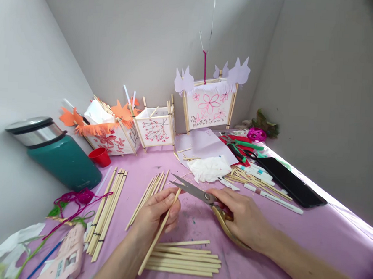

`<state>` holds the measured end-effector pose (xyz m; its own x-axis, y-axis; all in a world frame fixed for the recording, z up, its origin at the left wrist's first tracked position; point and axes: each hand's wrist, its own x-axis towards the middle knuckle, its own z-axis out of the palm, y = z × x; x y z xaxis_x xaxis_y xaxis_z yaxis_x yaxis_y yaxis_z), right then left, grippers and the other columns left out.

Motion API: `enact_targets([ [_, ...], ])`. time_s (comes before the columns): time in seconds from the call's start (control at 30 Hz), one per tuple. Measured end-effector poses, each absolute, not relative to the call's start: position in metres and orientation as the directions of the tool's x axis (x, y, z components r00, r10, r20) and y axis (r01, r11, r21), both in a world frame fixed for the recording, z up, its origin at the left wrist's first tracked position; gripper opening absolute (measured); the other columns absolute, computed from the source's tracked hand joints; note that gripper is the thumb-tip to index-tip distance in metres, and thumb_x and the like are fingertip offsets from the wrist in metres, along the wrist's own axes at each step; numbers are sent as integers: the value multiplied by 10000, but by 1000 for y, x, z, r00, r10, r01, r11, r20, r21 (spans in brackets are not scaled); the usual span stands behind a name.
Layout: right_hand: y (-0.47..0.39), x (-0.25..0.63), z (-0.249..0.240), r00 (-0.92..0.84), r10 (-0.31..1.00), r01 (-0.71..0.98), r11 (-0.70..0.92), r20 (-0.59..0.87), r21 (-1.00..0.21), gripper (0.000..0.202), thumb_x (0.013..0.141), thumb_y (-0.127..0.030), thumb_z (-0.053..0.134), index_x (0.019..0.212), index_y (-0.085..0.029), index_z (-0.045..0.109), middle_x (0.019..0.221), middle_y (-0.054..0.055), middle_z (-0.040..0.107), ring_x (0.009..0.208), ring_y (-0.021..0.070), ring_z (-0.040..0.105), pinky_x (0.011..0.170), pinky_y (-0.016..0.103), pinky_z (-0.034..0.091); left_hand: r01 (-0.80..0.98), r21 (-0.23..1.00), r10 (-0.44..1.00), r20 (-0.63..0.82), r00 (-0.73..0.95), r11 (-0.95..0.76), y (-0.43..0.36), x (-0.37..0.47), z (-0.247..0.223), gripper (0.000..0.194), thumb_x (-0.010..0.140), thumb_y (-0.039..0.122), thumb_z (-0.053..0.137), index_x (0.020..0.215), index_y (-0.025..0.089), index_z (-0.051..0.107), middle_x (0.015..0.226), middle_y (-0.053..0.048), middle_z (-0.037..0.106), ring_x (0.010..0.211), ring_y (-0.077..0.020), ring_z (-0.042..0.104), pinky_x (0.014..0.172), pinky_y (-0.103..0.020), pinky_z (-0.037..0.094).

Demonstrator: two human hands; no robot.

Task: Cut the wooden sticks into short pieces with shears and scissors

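- Holding a thin wooden stick (159, 234) in your left hand (158, 211), fingers curled shut round its upper part; stick's long axis runs diagonal, low end toward you at lower left, top end up by the scissors (202, 196).
- Your right hand (246, 219) is closed thru the gold handles of the scissors; blades are parted, steel tips pointing left and away from you.
- Key relation: stick's top end sits right at the open blades, just right of your left fingertips. Blades cross the stick approx. at right angles. Left hand is the nearer one to the cut point; can't tell if the blade touches the wood yet.
- Stick: pale, smooth, round-ish, slim, prob. bamboo.
- Near you, betw. both forearms, a flat pile of cut sticks (184, 257) lies left-right on the pink tablecloth (310, 231).
- More long sticks (108, 208) bundled w/ bands to the left; a loose fan of sticks (148, 194) just beyond your left hand.
- Farther back: crumpled white tissue (210, 168), paper lanterns (155, 127) w/ stick frames, a black phone (289, 181) at right.
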<state>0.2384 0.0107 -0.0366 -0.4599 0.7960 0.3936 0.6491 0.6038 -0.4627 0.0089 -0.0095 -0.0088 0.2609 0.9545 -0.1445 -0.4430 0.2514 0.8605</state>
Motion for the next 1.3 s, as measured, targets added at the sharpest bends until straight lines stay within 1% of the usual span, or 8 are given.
enact_targets([
  [0.27, 8, 236, -37, -442, 816, 638, 577, 371, -509, 303, 840, -166, 499, 1118, -239, 597, 876, 39, 660, 680, 155, 576, 641, 272, 449, -375, 902, 967, -141, 213, 215, -10, 14, -6, 223, 798, 364, 660, 863, 158, 601, 476, 80, 414, 364, -39, 248, 346, -165, 241],
  [0.43, 8, 236, -30, -469, 828, 575, 550, 307, -606, 242, 857, -180, 503, 1062, -255, 607, 924, 22, 668, 740, 153, 591, 660, 262, 452, -403, 888, 961, -126, 245, 219, -10, 11, -7, 231, 829, 352, 620, 916, 138, 632, 475, 67, 433, 355, -43, 266, 346, -175, 248],
  [0.57, 9, 236, -27, -447, 838, 573, 536, 312, -620, 193, 888, -229, 480, 1032, -246, 607, 922, 30, 653, 799, 168, 597, 689, 272, 461, -401, 890, 960, -120, 254, 217, -9, 9, -10, 291, 838, 367, 605, 980, 117, 648, 446, 76, 402, 341, -46, 266, 343, -179, 250],
  [0.67, 10, 237, -30, -441, 830, 602, 556, 342, -573, 274, 882, -219, 474, 1135, -246, 575, 938, 41, 637, 831, 182, 594, 721, 295, 465, -406, 888, 968, -140, 209, 216, -8, 11, -11, 292, 825, 373, 622, 982, 127, 634, 455, 75, 421, 344, -48, 277, 345, -178, 255],
  [0.77, 10, 239, -35, -463, 808, 653, 589, 364, -476, 474, 783, -110, 489, 1241, -227, 521, 1014, 70, 612, 865, 204, 586, 739, 322, 466, -414, 887, 976, -150, 157, 203, -8, 12, -11, 264, 813, 365, 639, 980, 166, 591, 463, 79, 444, 345, -48, 259, 339, -168, 247],
  [0.87, 9, 238, -38, -471, 795, 697, 601, 383, -390, 565, 706, -63, 481, 1253, -203, 515, 1018, 89, 593, 878, 223, 579, 749, 347, 470, -412, 891, 979, -144, 147, 193, -8, 12, -10, 283, 814, 364, 639, 1017, 190, 545, 466, 83, 460, 350, -54, 254, 333, -160, 261],
  [1.0, 6, 234, -39, -470, 783, 720, 607, 407, -336, 590, 685, -57, 472, 1260, -182, 508, 1004, 98, 579, 888, 239, 567, 759, 373, 468, -416, 891, 981, -135, 139, 181, -7, 11, -12, 283, 811, 370, 640, 1002, 197, 524, 472, 85, 466, 349, -53, 249, 325, -158, 271],
  [1.3, 4, 231, -39, -448, 807, 776, 565, 384, -282, 503, 757, -92, 473, 1254, -156, 512, 963, 106, 570, 838, 236, 565, 732, 374, 459, -371, 914, 984, -119, 135, 162, -7, 14, -13, 324, 828, 353, 614, 1061, 136, 559, 538, 70, 474, 389, -41, 242, 352, -167, 298],
])
